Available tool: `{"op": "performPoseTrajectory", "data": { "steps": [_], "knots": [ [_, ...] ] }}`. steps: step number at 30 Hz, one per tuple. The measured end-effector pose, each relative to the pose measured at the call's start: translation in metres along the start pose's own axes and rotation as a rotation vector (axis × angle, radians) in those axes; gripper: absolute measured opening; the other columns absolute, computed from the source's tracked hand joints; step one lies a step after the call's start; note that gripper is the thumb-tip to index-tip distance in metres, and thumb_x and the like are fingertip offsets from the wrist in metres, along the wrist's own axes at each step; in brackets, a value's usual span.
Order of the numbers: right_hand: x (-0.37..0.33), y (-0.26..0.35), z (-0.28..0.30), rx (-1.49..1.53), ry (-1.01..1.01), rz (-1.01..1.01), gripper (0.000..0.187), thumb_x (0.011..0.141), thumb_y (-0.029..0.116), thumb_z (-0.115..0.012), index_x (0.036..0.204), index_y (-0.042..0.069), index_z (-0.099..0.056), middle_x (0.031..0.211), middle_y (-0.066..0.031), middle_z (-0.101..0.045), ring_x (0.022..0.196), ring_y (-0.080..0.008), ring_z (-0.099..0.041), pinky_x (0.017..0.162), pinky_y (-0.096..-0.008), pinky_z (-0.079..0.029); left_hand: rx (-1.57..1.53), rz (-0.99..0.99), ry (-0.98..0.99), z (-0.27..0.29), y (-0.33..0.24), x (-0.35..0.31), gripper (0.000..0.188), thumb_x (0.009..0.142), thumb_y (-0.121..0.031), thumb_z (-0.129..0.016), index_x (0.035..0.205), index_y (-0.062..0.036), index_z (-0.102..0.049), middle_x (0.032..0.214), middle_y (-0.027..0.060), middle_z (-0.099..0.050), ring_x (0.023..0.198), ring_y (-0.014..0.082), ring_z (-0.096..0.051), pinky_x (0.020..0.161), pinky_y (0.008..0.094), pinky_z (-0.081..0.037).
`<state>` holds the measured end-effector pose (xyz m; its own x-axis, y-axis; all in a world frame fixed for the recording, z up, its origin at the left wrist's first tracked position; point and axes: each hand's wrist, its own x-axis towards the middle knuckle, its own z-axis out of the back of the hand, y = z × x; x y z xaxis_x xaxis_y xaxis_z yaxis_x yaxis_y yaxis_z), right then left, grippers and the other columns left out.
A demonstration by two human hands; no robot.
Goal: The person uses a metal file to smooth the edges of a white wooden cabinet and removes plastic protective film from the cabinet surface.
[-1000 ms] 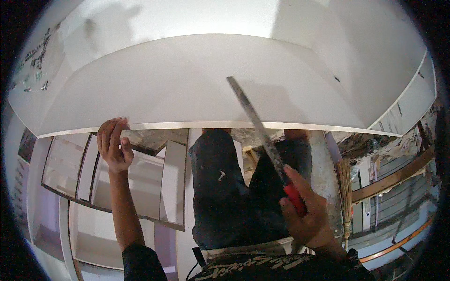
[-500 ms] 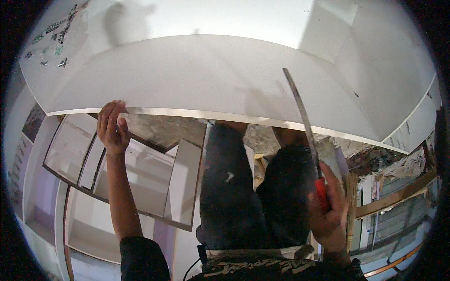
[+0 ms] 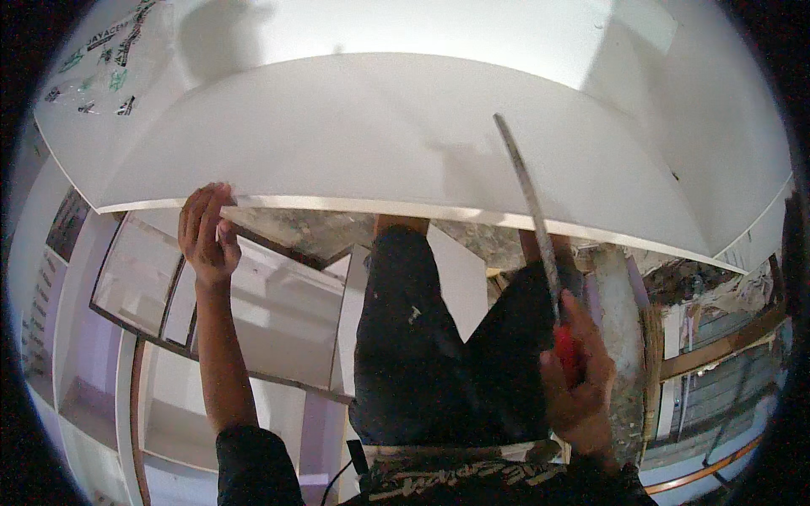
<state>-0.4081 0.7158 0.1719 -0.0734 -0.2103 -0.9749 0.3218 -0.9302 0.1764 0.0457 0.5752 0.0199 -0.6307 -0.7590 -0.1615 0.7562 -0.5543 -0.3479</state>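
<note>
My right hand is closed round the red handle of a long, narrow metal file. Its grey blade points up and slightly left, crossing in front of the front edge of a white panel. At the left part of that edge, my left hand grips the board, fingers bent over the top and thumb below. A pale edge strip runs along the panel's front, between both hands.
Clear plastic wrap with printing covers the panel unit's far left corner. White open cabinet frames stand low on the left. My legs are under the panel edge. A wooden strip and stacked material lie at right.
The file and my right hand have shifted slightly left and down. My left hand stays on the panel edge. My legs have spread wider apart, and the view has shifted a little.
</note>
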Motion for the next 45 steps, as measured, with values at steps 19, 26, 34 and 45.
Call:
{"op": "performPoseTrajectory", "data": {
  "steps": [19, 26, 34, 45],
  "knots": [
    [-0.006, 0.078, -0.056, -0.079, -0.022, 0.035, 0.064, 0.091, 0.027, -0.064, 0.148, 0.001, -0.049, 0.109, -0.0107, -0.063, 0.086, -0.0166, -0.055, 0.081, -0.0303, -0.047, 0.126, 0.140, 0.012, 0.041, 0.114, -0.046, 0.030, 0.104, -0.020, -0.051, 0.119, -0.0021, -0.069, 0.119, 0.0162, -0.070, 0.115, 0.0352, -0.064, 0.101, 0.0470, -0.048],
    [-0.011, 0.055, -0.050, -0.028, -0.077, 0.047, 0.061, 0.092, 0.012, -0.063, 0.149, 0.000, -0.046, 0.143, -0.0254, -0.056, 0.133, -0.0324, -0.055, 0.109, -0.0403, -0.042, 0.153, 0.218, -0.004, 0.054, 0.147, -0.059, 0.028, 0.103, -0.020, -0.054, 0.121, -0.0062, -0.069, 0.121, 0.0157, -0.069, 0.117, 0.0345, -0.063, 0.101, 0.0459, -0.046],
    [-0.008, 0.069, -0.107, -0.087, -0.163, 0.049, 0.064, 0.096, 0.021, -0.061, 0.153, 0.000, -0.041, 0.104, -0.0058, -0.063, 0.085, -0.0097, -0.053, 0.076, -0.0240, -0.043, 0.185, 0.145, -0.004, 0.067, 0.190, -0.066, 0.038, 0.109, -0.029, -0.043, 0.122, -0.0045, -0.069, 0.121, 0.0153, -0.069, 0.117, 0.0345, -0.064, 0.102, 0.0461, -0.047],
    [0.001, 0.175, -0.219, -0.006, -0.103, 0.119, 0.062, 0.095, 0.021, -0.065, 0.150, 0.000, -0.046, 0.117, -0.0071, -0.066, 0.092, -0.0094, -0.056, 0.081, -0.0222, -0.044, 0.198, 0.093, -0.027, 0.097, 0.295, -0.102, 0.041, 0.109, -0.029, -0.040, 0.122, -0.0032, -0.069, 0.122, 0.0143, -0.070, 0.118, 0.0328, -0.063, 0.103, 0.0458, -0.045]
  ]
}}
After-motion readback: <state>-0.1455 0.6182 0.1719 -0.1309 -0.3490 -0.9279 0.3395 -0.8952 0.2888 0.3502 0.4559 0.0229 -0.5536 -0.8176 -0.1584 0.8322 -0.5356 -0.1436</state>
